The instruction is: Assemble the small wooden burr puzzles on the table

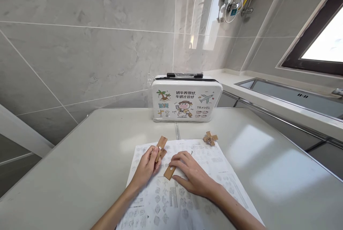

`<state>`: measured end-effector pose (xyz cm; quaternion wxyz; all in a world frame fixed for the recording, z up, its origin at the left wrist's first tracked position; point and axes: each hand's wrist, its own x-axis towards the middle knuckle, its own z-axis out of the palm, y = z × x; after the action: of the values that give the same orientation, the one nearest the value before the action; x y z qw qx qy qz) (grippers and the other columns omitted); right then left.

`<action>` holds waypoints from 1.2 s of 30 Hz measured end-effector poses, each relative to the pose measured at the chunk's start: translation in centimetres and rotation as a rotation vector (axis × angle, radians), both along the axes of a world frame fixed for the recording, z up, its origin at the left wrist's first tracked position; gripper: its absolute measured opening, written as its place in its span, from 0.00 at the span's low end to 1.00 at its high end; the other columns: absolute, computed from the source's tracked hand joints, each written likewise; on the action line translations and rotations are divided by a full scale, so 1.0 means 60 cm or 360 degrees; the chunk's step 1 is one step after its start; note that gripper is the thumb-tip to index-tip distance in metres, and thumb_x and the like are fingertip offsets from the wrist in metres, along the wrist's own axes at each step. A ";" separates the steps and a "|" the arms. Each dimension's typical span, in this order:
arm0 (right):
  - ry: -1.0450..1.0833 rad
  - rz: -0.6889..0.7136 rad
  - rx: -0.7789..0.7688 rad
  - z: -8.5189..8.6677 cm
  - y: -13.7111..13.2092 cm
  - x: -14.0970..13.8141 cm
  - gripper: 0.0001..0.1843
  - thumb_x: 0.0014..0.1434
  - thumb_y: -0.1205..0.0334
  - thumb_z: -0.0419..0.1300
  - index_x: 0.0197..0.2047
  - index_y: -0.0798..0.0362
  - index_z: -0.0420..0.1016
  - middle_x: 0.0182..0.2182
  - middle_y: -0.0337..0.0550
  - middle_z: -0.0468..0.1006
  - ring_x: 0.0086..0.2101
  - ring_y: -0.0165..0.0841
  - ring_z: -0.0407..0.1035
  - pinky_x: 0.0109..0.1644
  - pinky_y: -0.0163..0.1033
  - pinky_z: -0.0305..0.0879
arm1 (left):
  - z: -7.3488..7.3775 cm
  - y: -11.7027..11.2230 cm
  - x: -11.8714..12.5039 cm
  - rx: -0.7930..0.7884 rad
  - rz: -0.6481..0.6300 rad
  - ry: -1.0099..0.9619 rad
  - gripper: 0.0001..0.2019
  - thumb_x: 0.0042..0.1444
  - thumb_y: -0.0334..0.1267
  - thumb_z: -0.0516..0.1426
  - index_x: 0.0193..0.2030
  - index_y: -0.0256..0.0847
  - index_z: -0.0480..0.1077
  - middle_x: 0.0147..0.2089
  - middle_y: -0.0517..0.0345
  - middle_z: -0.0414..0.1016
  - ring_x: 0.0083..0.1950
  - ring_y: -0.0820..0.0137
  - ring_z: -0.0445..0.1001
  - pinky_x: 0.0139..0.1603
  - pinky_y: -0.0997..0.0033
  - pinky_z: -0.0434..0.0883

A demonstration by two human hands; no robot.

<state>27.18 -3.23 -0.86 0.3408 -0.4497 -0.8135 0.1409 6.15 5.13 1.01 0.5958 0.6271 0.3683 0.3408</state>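
1. Wooden bar [161, 146]: long and notched, held in my L hand [147, 167]. It tilts up and away from me over the top-L part of the instruction sheet [187, 201].
2. L fingers [151, 155] are curled round the bar's lower end w/ the thumb on its side, pinching it.
3. Short wooden block [169, 173]: in my R hand [191, 176], low over the sheet and just below the bar. Can't tell if it touches the paper.
4. R fingers [182, 158] are pressed tog. over the block's top, thumb nr its underside. Only its L end pokes out.
5. Bar & block are close but not touching.
6. Assembled wooden cross [210, 138] lies at the sheet's top-R corner, apart from both hands.
7. Sheet lies flat on the white tabletop [80, 173] and is printed w/ small diagrams.
8. White case [187, 100] w/ cartoon prints and a black handle stands upright at the tabletop's far edge, nr the tiled wall [88, 44].
9. Sink [292, 94] is off to the R, w/ a window [325, 44] above it.
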 end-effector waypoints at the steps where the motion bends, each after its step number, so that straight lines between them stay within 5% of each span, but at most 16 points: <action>1: -0.0014 -0.0013 0.0005 -0.002 0.001 0.002 0.22 0.67 0.66 0.63 0.63 0.45 0.69 0.60 0.52 0.74 0.61 0.50 0.66 0.62 0.59 0.69 | -0.001 0.001 0.000 -0.0060 -0.0031 -0.0053 0.23 0.70 0.63 0.49 0.37 0.44 0.61 0.22 0.71 0.56 0.19 0.77 0.51 0.22 0.76 0.55; 6: -0.0040 -0.0017 -0.0047 -0.006 0.003 0.007 0.23 0.70 0.66 0.61 0.65 0.44 0.66 0.59 0.49 0.77 0.66 0.51 0.61 0.66 0.60 0.65 | 0.005 0.001 -0.004 -0.0259 -0.0174 -0.0189 0.25 0.68 0.64 0.52 0.44 0.42 0.67 0.25 0.72 0.51 0.19 0.80 0.46 0.20 0.77 0.48; 10: 0.0017 -0.0055 -0.0035 -0.009 0.005 0.004 0.10 0.74 0.63 0.57 0.56 0.46 0.72 0.49 0.48 0.81 0.53 0.47 0.72 0.56 0.55 0.71 | 0.008 -0.004 -0.007 -0.0427 -0.0304 -0.0297 0.23 0.68 0.60 0.54 0.50 0.41 0.69 0.26 0.71 0.52 0.19 0.81 0.47 0.20 0.76 0.49; 13: 0.0091 -0.0179 -0.0047 -0.017 0.009 0.005 0.09 0.75 0.60 0.55 0.53 0.46 0.75 0.46 0.48 0.81 0.46 0.46 0.74 0.50 0.54 0.72 | 0.005 -0.005 -0.006 -0.0470 -0.0338 -0.0370 0.22 0.70 0.58 0.54 0.51 0.40 0.69 0.26 0.71 0.53 0.19 0.81 0.48 0.20 0.77 0.50; 17: 0.0554 -0.0464 -0.0186 -0.022 0.018 0.015 0.14 0.73 0.51 0.58 0.56 0.44 0.78 0.48 0.49 0.82 0.48 0.47 0.76 0.53 0.54 0.72 | 0.007 -0.009 -0.003 -0.0464 -0.0411 -0.0378 0.19 0.70 0.56 0.54 0.52 0.41 0.68 0.27 0.70 0.56 0.18 0.81 0.52 0.20 0.77 0.53; 20: 0.1118 -0.0598 -0.0525 -0.014 0.026 0.022 0.23 0.68 0.42 0.62 0.58 0.46 0.79 0.46 0.47 0.83 0.41 0.42 0.78 0.51 0.51 0.75 | 0.011 -0.017 0.000 -0.0456 -0.0502 -0.0321 0.17 0.70 0.55 0.55 0.52 0.42 0.67 0.28 0.69 0.60 0.18 0.80 0.57 0.22 0.76 0.58; 25: 0.1703 -0.0430 -0.0983 0.010 0.026 0.022 0.30 0.61 0.36 0.67 0.56 0.50 0.82 0.40 0.46 0.83 0.39 0.40 0.79 0.50 0.48 0.78 | 0.006 -0.025 0.006 -0.0291 -0.0547 -0.0137 0.20 0.70 0.58 0.54 0.51 0.41 0.67 0.26 0.66 0.68 0.19 0.77 0.64 0.25 0.74 0.65; 36: 0.1839 -0.0250 -0.1013 0.011 0.023 0.015 0.30 0.59 0.40 0.71 0.56 0.51 0.82 0.43 0.47 0.82 0.33 0.36 0.79 0.39 0.46 0.81 | 0.005 -0.027 0.009 -0.0177 -0.0573 0.0062 0.20 0.70 0.58 0.54 0.46 0.40 0.68 0.21 0.67 0.70 0.15 0.77 0.63 0.19 0.76 0.62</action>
<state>28.06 -1.83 -0.20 0.5819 -0.4386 -0.3835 0.5674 6.67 3.49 1.28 0.6737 0.6554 0.2799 0.1955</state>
